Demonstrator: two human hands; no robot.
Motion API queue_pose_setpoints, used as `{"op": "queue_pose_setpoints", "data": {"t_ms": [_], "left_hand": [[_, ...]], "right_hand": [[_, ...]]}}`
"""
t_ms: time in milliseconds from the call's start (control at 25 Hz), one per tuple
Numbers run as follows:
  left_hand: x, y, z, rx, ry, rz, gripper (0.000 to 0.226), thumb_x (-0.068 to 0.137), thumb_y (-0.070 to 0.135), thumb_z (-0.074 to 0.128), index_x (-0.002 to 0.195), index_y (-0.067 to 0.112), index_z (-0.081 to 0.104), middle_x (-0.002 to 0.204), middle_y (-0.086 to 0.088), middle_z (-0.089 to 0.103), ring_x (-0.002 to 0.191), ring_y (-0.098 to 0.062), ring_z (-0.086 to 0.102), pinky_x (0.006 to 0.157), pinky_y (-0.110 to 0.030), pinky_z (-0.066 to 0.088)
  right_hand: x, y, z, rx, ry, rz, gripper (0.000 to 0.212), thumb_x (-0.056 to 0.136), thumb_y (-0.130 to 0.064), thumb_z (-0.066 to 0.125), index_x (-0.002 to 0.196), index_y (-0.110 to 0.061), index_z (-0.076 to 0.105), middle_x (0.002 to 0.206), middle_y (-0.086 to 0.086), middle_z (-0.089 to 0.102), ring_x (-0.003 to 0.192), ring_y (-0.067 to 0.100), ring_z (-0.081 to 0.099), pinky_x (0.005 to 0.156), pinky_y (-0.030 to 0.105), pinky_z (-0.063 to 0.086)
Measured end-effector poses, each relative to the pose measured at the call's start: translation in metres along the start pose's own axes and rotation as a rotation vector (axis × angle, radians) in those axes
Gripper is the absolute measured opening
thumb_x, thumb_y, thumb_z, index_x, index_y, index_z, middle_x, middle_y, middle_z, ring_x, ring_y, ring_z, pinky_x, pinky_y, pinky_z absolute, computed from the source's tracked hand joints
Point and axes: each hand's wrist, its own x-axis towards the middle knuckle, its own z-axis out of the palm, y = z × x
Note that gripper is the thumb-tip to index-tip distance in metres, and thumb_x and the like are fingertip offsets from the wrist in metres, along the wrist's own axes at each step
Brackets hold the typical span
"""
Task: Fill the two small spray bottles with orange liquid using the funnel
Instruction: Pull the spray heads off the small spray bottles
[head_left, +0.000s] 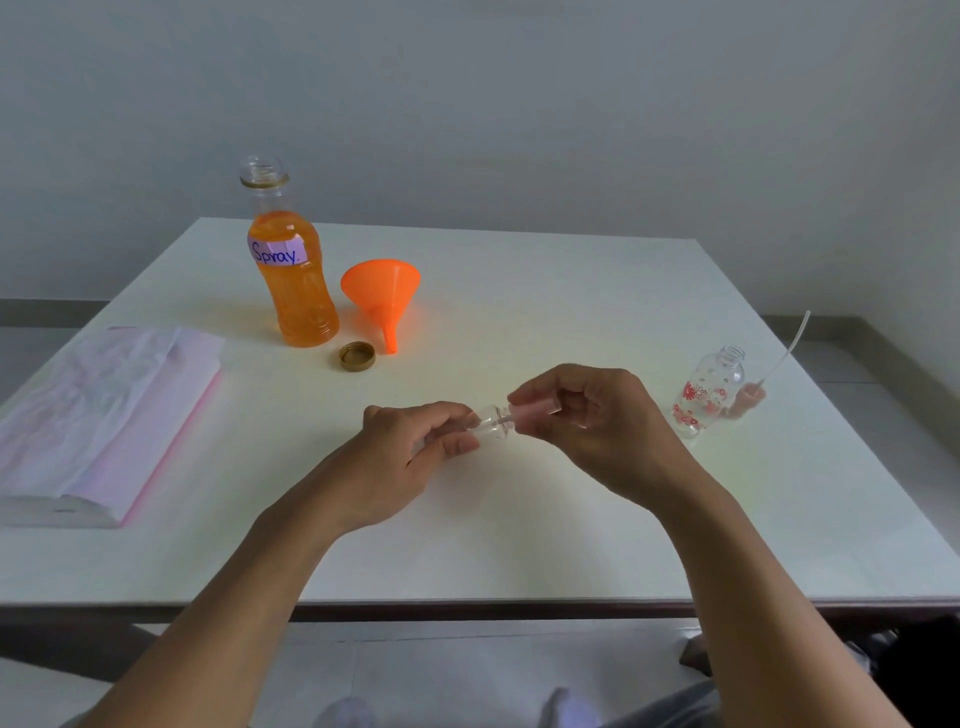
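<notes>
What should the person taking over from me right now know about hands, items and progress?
Left hand grips a small clear spray bottle; right hand grips its pink sprayer top, apparently taking it off.
Second small bottle, floral print, stands open at the right, its sprayer with tube beside it.
Orange liquid bottle stands uncapped, cap and funnel lying close by on the table.
Done: big bottle and floral bottle opened.
Left: both small bottles look empty; fill both through the funnel.

White counter (519, 519) carried: uncapped bottle of orange liquid (296, 280), orange funnel (382, 291) and gold cap (357, 357) beyond the fingers (457, 444); folded pink cloth (98, 415) far left; floral spray bottle (709, 389) right.
</notes>
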Motion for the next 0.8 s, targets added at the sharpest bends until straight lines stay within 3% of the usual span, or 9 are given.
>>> {"op": "queue_pose_setpoints", "data": {"t_ms": [160, 240, 360, 480, 600, 800], "left_hand": [[-0.002, 0.009, -0.004, -0.163, -0.021, -0.041, 0.050, 0.085, 0.057, 0.050, 0.128, 0.034, 0.061, 0.117, 0.018, 0.068, 0.103, -0.003, 0.066, 0.093, -0.033, 0.055], [-0.003, 0.012, -0.008, -0.240, 0.001, -0.047, 0.051, 0.082, 0.056, 0.051, 0.124, 0.030, 0.062, 0.107, 0.018, 0.072, 0.093, -0.004, 0.069, 0.090, -0.032, 0.057], [0.000, 0.010, -0.010, -0.366, 0.058, -0.016, 0.042, 0.081, 0.052, 0.060, 0.115, 0.027, 0.063, 0.104, 0.010, 0.074, 0.094, -0.011, 0.071, 0.093, -0.040, 0.054], [0.007, 0.009, -0.004, -0.432, 0.115, 0.012, 0.033, 0.085, 0.048, 0.067, 0.112, 0.030, 0.060, 0.114, 0.009, 0.071, 0.107, -0.013, 0.069, 0.098, -0.040, 0.051], [0.015, 0.013, 0.009, -0.372, 0.157, 0.034, 0.029, 0.089, 0.043, 0.065, 0.114, 0.031, 0.056, 0.124, 0.011, 0.065, 0.111, -0.003, 0.064, 0.093, -0.027, 0.050], [0.033, 0.021, 0.036, -0.320, 0.190, 0.096, 0.028, 0.093, 0.033, 0.064, 0.119, 0.027, 0.054, 0.122, 0.010, 0.063, 0.115, -0.001, 0.061, 0.095, -0.028, 0.050]], "right_hand": [[0.001, 0.005, -0.014, -0.254, 0.150, -0.231, 0.029, 0.085, 0.003, 0.076, 0.103, -0.020, 0.079, 0.100, -0.009, 0.069, 0.095, 0.003, 0.066, 0.084, 0.014, 0.052], [-0.001, 0.014, -0.023, -0.351, 0.208, -0.215, 0.038, 0.086, 0.004, 0.074, 0.112, -0.023, 0.077, 0.102, -0.008, 0.065, 0.097, 0.005, 0.058, 0.083, 0.008, 0.044], [-0.005, 0.026, -0.026, -0.435, 0.260, -0.135, 0.033, 0.088, 0.001, 0.073, 0.108, -0.025, 0.077, 0.101, -0.009, 0.066, 0.095, 0.010, 0.049, 0.080, 0.004, 0.036], [-0.002, 0.030, -0.022, -0.253, 0.386, 0.045, 0.023, 0.092, -0.013, 0.073, 0.109, -0.027, 0.077, 0.098, -0.015, 0.068, 0.086, 0.005, 0.060, 0.070, 0.008, 0.043], [0.007, 0.035, -0.009, -0.068, 0.447, 0.162, 0.021, 0.094, -0.022, 0.071, 0.115, -0.024, 0.075, 0.096, -0.012, 0.074, 0.082, -0.002, 0.069, 0.063, 0.005, 0.049], [0.012, 0.052, 0.009, -0.127, 0.442, 0.150, 0.014, 0.097, -0.019, 0.065, 0.107, -0.021, 0.075, 0.106, -0.008, 0.072, 0.083, 0.003, 0.070, 0.066, 0.007, 0.052]]}}
